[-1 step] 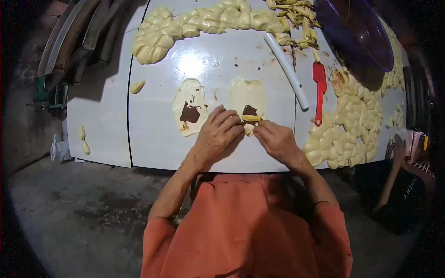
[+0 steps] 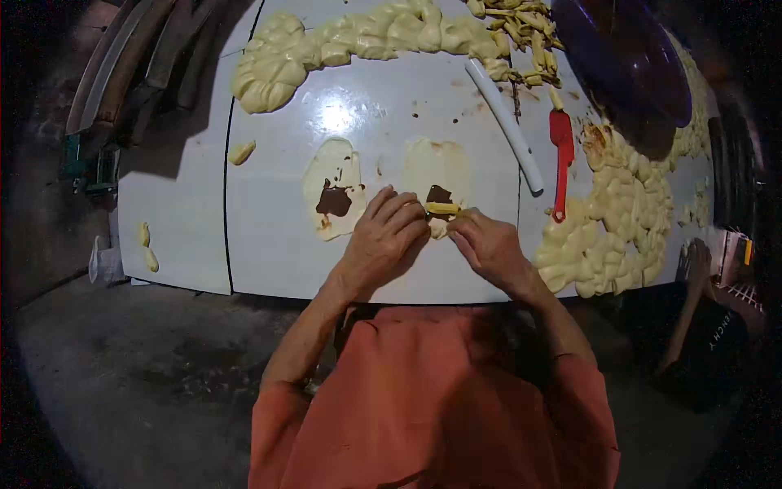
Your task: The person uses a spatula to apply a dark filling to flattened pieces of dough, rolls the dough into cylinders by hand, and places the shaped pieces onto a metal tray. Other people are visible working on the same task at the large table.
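A thin oval dough sheet (image 2: 434, 159) lies flat on the white table, with a dark brown chocolate-like patch (image 2: 439, 194) on it. A yellow piece, probably banana (image 2: 442, 209), rests across the near part of the patch. My left hand (image 2: 384, 244) is at the left end of this piece, fingers bent and close together at the dough's near edge, thumb mostly hidden. At the right end my right hand (image 2: 493, 251) pinches the dough's near edge, its fingertips beside the yellow piece. Left of my left hand lies a second dough sheet (image 2: 335, 163) with its own brown patch.
Dough lumps (image 2: 358, 41) line the far side; more dough (image 2: 611, 236) covers the right. A white rolling rod (image 2: 505, 126), a red spatula (image 2: 561, 163) and a purple basin (image 2: 623, 57) stand right. Long metal troughs (image 2: 138, 65) are far left. Another person's arm (image 2: 688, 293) shows at right.
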The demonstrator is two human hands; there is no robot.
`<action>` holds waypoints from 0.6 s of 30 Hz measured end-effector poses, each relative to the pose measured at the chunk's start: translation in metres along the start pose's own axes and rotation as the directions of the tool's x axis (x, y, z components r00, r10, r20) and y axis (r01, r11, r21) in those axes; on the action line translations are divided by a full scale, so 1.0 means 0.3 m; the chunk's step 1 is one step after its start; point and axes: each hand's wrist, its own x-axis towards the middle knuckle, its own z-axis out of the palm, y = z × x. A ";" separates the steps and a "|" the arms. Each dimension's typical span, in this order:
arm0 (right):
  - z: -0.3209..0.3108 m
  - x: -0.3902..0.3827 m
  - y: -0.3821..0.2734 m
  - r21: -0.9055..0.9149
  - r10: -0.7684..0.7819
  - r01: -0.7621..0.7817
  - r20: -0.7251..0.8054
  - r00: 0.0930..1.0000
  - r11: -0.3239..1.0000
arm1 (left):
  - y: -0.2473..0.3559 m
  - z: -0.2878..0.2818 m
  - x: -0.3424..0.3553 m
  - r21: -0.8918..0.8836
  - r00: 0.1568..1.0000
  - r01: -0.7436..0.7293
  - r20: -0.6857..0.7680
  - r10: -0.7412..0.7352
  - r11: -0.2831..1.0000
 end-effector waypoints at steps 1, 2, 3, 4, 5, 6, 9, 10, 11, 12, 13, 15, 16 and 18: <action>-0.015 -0.001 0.009 0.166 0.124 -0.119 -0.025 0.992 0.979 | 0.014 -0.010 0.018 -0.058 0.999 0.027 0.019 -0.026 0.998; -0.036 0.020 -0.002 0.336 0.243 -0.220 -0.027 0.970 0.916 | 0.025 -0.022 0.024 -0.059 0.999 0.031 0.019 -0.030 0.998; -0.089 0.032 -0.021 0.439 0.415 -0.416 0.102 0.904 0.797 | 0.035 -0.034 0.030 -0.067 0.993 0.117 -0.006 -0.118 0.991; -0.081 0.029 -0.009 0.438 0.416 -0.417 0.104 0.903 0.796 | 0.042 -0.040 0.031 -0.080 0.979 0.199 -0.029 -0.202 0.977; -0.070 0.031 0.013 0.497 0.502 -0.471 0.080 0.861 0.729 | 0.030 -0.034 0.030 -0.081 0.965 0.253 -0.044 -0.257 0.964; -0.069 0.040 0.030 0.472 0.523 -0.471 0.024 0.852 0.746 | 0.023 -0.032 0.041 -0.083 0.965 0.254 -0.044 -0.259 0.964; -0.053 0.080 0.066 0.325 0.508 -0.469 -0.042 0.860 0.821 | 0.000 -0.003 0.060 0.109 0.914 0.406 -0.074 -0.400 0.907; -0.044 0.092 0.068 0.204 0.471 -0.452 -0.051 0.881 0.868 | -0.004 0.003 0.058 0.111 0.913 0.407 -0.075 -0.401 0.907; -0.060 0.103 0.051 0.137 0.433 -0.423 -0.056 0.899 0.896 | -0.006 0.008 0.057 0.136 0.910 0.414 -0.095 -0.404 0.900; -0.057 0.104 0.056 0.137 0.432 -0.421 -0.055 0.900 0.896 | -0.008 0.009 0.056 0.160 0.907 0.421 -0.114 -0.406 0.893; -0.052 0.094 0.067 0.149 0.399 -0.384 -0.091 0.912 0.911 | -0.005 -0.003 0.058 0.157 0.915 0.402 -0.110 -0.389 0.902; -0.047 0.062 0.092 0.223 0.348 -0.311 -0.153 0.925 0.924 | -0.008 -0.014 0.044 0.117 0.926 0.376 -0.089 -0.368 0.919; -0.054 0.059 0.086 0.223 0.348 -0.311 -0.151 0.925 0.924 | -0.012 -0.021 0.038 0.079 0.936 0.350 -0.070 -0.345 0.933; -0.088 0.052 0.059 0.177 0.271 -0.250 -0.105 0.957 0.952 | -0.014 -0.031 0.040 0.061 0.941 0.339 -0.035 -0.337 0.939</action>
